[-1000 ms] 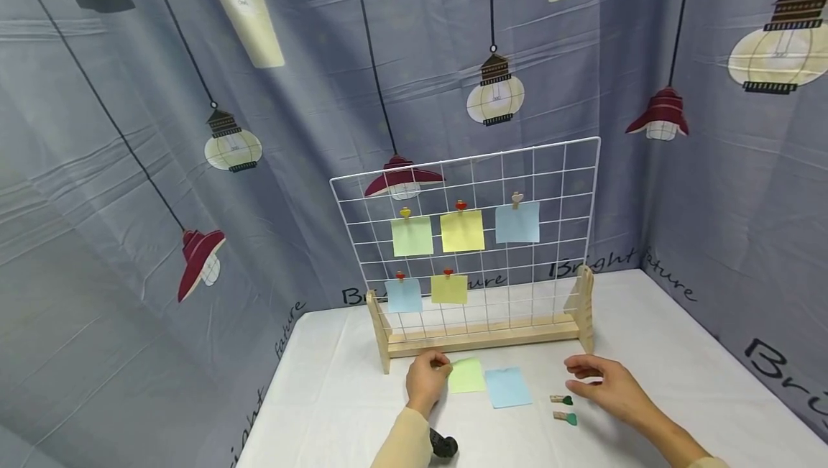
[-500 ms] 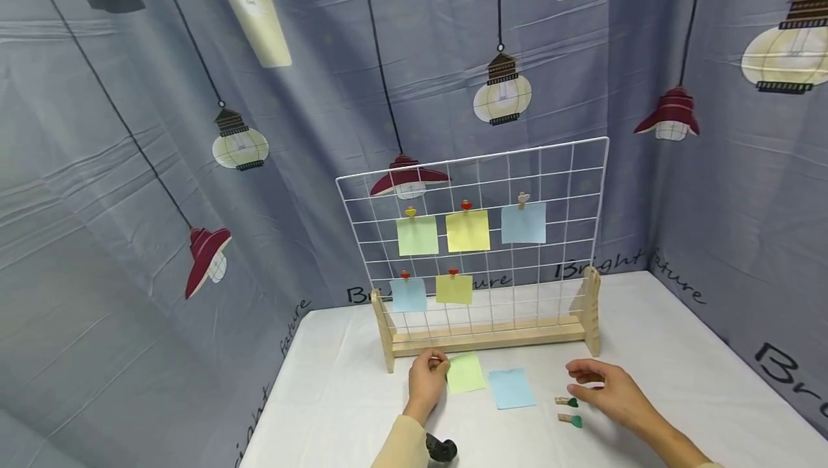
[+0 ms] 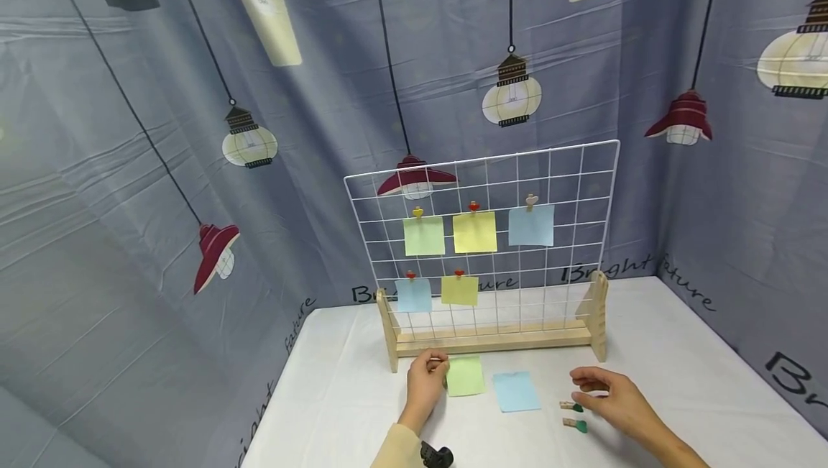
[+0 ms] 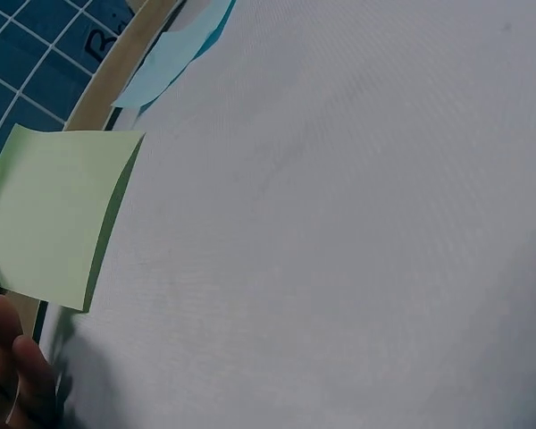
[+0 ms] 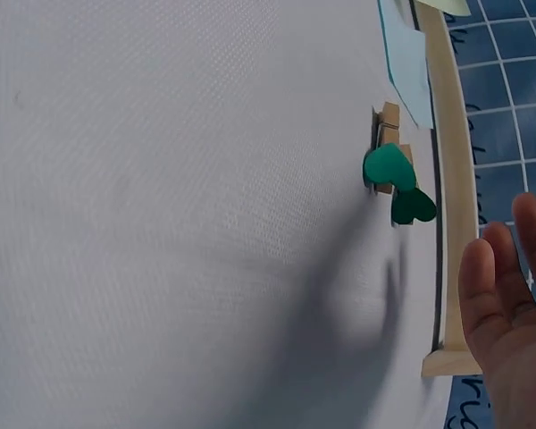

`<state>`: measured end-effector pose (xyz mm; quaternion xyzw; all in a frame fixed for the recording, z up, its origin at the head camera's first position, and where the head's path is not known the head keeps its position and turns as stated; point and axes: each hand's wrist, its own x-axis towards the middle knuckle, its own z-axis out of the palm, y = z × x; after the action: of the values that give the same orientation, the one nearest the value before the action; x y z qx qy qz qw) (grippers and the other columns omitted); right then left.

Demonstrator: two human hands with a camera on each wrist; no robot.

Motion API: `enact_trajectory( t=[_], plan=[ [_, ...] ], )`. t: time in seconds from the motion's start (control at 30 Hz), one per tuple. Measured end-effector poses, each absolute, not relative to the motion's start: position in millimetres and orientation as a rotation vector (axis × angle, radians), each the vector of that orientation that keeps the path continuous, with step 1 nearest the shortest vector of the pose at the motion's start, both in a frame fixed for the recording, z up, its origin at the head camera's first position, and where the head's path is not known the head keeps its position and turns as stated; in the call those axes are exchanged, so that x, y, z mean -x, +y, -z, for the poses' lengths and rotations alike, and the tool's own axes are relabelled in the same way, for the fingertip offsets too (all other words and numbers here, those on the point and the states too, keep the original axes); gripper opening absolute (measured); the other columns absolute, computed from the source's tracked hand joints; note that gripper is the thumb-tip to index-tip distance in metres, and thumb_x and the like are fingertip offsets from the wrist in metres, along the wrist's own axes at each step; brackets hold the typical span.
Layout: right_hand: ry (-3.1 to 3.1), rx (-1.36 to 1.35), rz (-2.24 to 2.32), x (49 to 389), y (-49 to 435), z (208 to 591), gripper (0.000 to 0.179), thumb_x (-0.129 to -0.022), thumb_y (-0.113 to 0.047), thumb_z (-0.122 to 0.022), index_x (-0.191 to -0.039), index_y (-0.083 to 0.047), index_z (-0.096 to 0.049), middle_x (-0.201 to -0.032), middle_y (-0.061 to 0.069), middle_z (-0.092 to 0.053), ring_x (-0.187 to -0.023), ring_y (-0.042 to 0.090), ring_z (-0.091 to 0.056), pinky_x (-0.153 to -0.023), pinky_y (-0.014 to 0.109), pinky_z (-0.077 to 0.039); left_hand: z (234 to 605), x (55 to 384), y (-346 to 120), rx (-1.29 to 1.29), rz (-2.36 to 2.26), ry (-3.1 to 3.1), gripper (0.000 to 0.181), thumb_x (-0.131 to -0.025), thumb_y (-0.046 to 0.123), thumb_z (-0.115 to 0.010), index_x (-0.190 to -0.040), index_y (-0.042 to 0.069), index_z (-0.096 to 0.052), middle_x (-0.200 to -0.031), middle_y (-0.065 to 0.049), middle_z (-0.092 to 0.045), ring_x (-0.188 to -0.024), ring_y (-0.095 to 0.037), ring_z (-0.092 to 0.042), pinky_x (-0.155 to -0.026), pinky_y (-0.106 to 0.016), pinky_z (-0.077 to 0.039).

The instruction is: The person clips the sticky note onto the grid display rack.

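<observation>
My left hand pinches a pale green sticky note by its left edge, in front of the rack. In the left wrist view, the note is tilted up and its right edge curls. A light blue sticky note lies to its right on the white table. My right hand, fingers loosely bent and holding nothing, hovers beside two small wooden clothespins with green hearts: the farther clothespin is right by the fingertips, the nearer clothespin lies below it.
A white wire grid stands in a wooden base behind the hands. Clipped on it are several notes, among them a yellow note and a blue note. A black object is by the left sleeve. A lamp-print curtain surrounds the table.
The head view has shifted slightly. My left hand has drawn the green note a little left, widening the gap to the blue note. My right hand's fingertips are slightly nearer the farther clothespin.
</observation>
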<state>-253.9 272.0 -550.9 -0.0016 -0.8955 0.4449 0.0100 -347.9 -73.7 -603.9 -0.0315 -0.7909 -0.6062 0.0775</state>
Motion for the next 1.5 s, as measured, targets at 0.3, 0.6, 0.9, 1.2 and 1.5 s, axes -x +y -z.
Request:
enact_trajectory(
  t=[0.3, 0.6, 0.9, 1.2, 1.5],
  plan=[
    [-2.824, 0.045, -1.374, 255, 271, 558, 0.042, -0.089, -0.014, -0.079, -0.125, 0.003, -0.067, -0.115, 0.014, -0.074, -0.098, 0.022, -0.070, -0.084, 0.041, -0.058, 595, 339, -76, 0.077, 1.878, -2.310, 0.008, -0.093, 0.003, -0.072, -0.101, 0.005, -0.072, -0.087, -0.001, -0.075, -0.068, -0.005, -0.060, -0.057, -0.018, -0.048],
    [-2.818, 0.115, -1.375, 255, 278, 572, 0.038, -0.089, -0.013, -0.077, -0.122, 0.004, -0.068, -0.108, 0.010, -0.074, -0.086, 0.011, -0.065, -0.070, 0.023, -0.051, 581, 328, -72, 0.103, 1.933, -2.287, 0.008, -0.093, 0.003, -0.073, -0.100, 0.007, -0.072, -0.086, -0.004, -0.076, -0.067, -0.005, -0.058, -0.059, -0.019, -0.047],
    [-2.812, 0.182, -1.354, 256, 278, 581, 0.035, -0.086, -0.011, -0.079, -0.116, 0.003, -0.071, -0.103, 0.010, -0.076, -0.083, 0.013, -0.063, -0.067, 0.026, -0.049, 570, 317, -68, 0.141, 1.914, -2.288, 0.009, -0.091, 0.004, -0.074, -0.096, 0.011, -0.073, -0.083, -0.006, -0.076, -0.063, -0.005, -0.057, -0.060, -0.019, -0.047],
    [-2.852, 0.189, -1.319, 255, 280, 585, 0.030, -0.087, -0.014, -0.078, -0.113, 0.000, -0.073, -0.098, 0.003, -0.075, -0.083, 0.013, -0.062, -0.068, 0.027, -0.048, 566, 304, -67, 0.151, 1.948, -2.259, 0.009, -0.090, 0.002, -0.075, -0.097, 0.006, -0.073, -0.084, -0.011, -0.076, -0.061, -0.005, -0.056, -0.058, -0.018, -0.046],
    [-2.891, 0.169, -1.336, 256, 283, 590, 0.028, -0.086, -0.021, -0.082, -0.108, -0.003, -0.076, -0.098, 0.002, -0.076, -0.083, 0.012, -0.064, -0.071, 0.030, -0.051, 563, 297, -68, 0.160, 1.945, -2.199, 0.010, -0.088, 0.001, -0.075, -0.095, 0.008, -0.072, -0.082, -0.012, -0.077, -0.059, -0.004, -0.055, -0.057, -0.017, -0.045]
  ],
)
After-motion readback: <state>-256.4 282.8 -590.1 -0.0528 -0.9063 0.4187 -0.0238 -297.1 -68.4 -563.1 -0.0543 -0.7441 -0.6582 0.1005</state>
